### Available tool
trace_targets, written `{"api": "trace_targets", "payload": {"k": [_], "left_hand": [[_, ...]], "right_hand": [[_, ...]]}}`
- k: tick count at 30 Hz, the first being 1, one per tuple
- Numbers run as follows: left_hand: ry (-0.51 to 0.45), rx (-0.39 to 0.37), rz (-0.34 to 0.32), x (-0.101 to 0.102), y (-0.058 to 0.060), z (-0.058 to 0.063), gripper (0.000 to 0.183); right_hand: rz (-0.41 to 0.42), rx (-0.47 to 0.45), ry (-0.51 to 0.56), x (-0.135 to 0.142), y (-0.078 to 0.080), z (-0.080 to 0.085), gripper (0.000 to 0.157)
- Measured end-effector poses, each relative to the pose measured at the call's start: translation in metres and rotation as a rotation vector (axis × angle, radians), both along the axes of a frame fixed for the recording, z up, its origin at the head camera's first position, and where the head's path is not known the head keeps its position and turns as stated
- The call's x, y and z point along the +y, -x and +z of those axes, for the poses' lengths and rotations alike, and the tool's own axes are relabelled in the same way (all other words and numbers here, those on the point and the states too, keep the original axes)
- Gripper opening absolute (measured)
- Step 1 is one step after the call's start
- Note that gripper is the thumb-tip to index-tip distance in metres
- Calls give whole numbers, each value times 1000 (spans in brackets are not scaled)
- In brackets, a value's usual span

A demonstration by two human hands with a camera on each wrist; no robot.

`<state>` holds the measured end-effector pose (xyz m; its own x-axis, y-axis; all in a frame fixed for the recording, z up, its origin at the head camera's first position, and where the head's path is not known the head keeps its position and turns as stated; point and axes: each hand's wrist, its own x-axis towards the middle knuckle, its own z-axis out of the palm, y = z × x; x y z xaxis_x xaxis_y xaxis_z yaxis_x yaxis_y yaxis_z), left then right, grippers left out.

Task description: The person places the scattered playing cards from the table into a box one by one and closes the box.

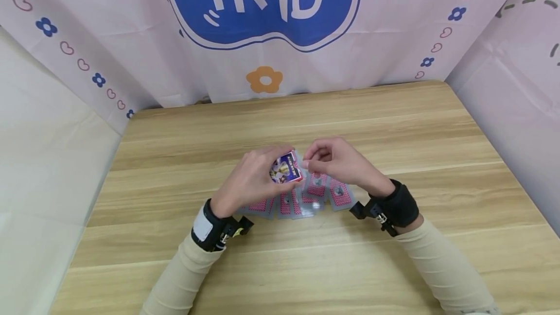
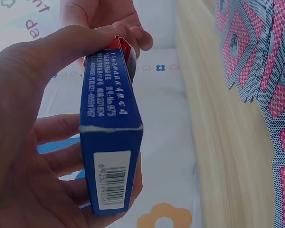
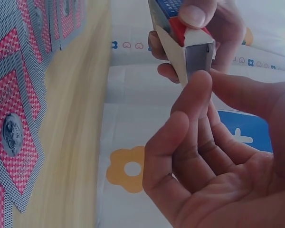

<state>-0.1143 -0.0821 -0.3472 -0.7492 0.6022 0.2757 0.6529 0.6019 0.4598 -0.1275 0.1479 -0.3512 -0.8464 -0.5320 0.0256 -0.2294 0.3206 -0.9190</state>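
My left hand [image 1: 258,174] grips a small blue and red playing card box [image 1: 285,168] between thumb and fingers, held above the table. In the left wrist view, the box's end with a barcode [image 2: 111,180] faces the camera. Its other end is open, with a grey inside and a white flap [image 3: 173,54] showing in the right wrist view. At that open end, the thumb and forefinger of my right hand [image 1: 339,159] come together on the flap's edge; the fingertips partly hide the contact. The other right fingers are curled.
Several playing cards [image 1: 341,193] lie face down and overlapping on the wooden table [image 1: 280,266] beneath the hands, with red patterned backs. A printed white curtain [image 1: 350,69] hangs behind the table's far edge. Each wrist wears a black strap [image 1: 399,203] with a small camera.
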Motion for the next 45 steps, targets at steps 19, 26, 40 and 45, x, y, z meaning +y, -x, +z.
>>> {"api": "trace_targets", "payload": {"k": [19, 26, 40, 45], "left_hand": [[-6, 18, -18, 2, 1, -5, 65], [-8, 7, 9, 1, 1, -3, 66], [5, 0, 44, -1, -1, 2, 68], [9, 1, 46, -2, -1, 3, 67]], "right_hand": [[24, -11, -3, -7, -3, 3, 10], [26, 2, -32, -3, -1, 9, 13], [-48, 152, -382, 10, 20, -27, 22], [-11, 136, -582, 11, 24, -39, 46]]}}
